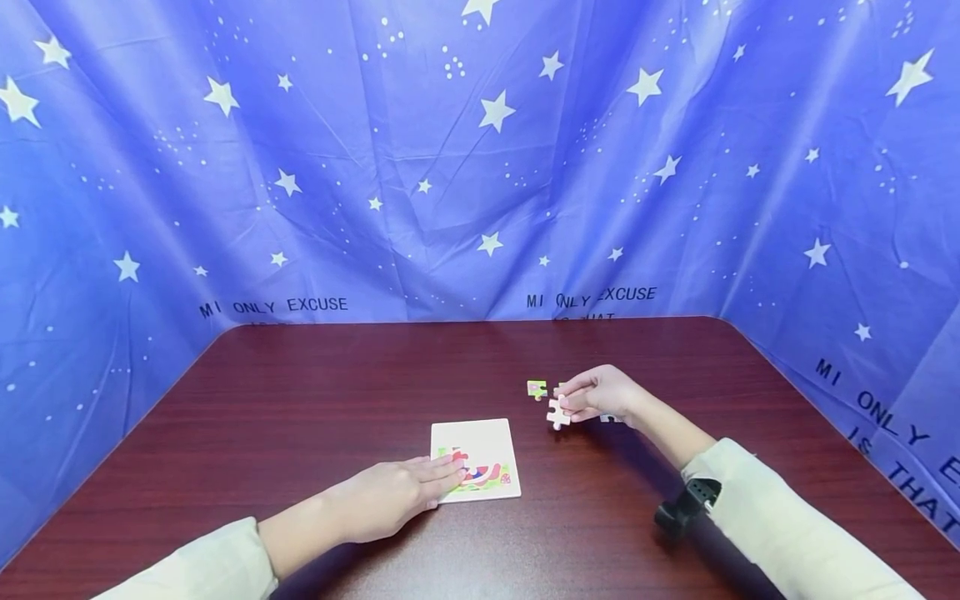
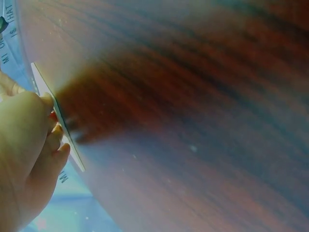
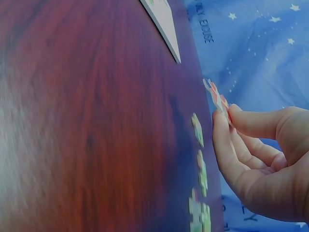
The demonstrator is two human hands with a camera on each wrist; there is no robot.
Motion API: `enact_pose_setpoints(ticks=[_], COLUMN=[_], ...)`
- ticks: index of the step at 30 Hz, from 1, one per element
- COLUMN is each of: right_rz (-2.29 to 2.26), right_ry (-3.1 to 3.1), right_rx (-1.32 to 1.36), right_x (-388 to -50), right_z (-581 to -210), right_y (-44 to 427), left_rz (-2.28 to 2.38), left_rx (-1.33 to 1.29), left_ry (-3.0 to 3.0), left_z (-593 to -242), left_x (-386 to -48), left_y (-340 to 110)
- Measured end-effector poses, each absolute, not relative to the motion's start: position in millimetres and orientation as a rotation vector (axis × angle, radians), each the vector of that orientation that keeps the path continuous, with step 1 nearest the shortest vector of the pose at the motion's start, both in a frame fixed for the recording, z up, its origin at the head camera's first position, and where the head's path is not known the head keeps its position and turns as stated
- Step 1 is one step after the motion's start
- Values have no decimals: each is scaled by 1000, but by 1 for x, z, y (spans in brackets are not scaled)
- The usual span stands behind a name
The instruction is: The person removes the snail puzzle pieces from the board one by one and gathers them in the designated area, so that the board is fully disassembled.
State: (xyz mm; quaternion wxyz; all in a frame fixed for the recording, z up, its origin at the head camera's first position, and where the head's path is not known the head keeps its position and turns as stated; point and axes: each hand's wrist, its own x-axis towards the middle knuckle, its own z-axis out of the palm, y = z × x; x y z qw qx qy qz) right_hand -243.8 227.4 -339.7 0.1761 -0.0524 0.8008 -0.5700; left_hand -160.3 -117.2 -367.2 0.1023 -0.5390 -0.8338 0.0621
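Observation:
A square puzzle board (image 1: 471, 435) lies on the table, its near half filled with a colourful picture and its far half plain white. My left hand (image 1: 390, 496) rests on its left side with extended fingers across the picture. The board's edge (image 2: 58, 111) shows beside that hand in the left wrist view. Above the table, right of the board, my right hand (image 1: 606, 392) pinches a jigsaw piece (image 1: 558, 412) between thumb and fingertips. In the right wrist view this jigsaw piece (image 3: 218, 99) shows red and white patches.
A green jigsaw piece (image 1: 537, 388) lies left of the right hand, and others are partly hidden behind that hand. Several loose pieces (image 3: 202, 174) line up below it in the right wrist view. A blue starry curtain (image 1: 420, 150) surrounds the dark red table (image 1: 300, 392).

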Motion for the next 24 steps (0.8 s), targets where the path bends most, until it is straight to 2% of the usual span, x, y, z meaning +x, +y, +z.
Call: enact_pose_setpoints(ticks=[14,24], right_rz=[-1536,-1367], right_ry=[2368,2621], right_rx=[-113,-113], right_x=[-252,-255], right_z=[-342,-349], right_y=[248,245], left_rz=[158,107], left_rx=[-1577,-1581], left_ry=[-2446,-2469], left_z=[-368,-370], left_x=[-161,-163], left_y=[-118,-119])
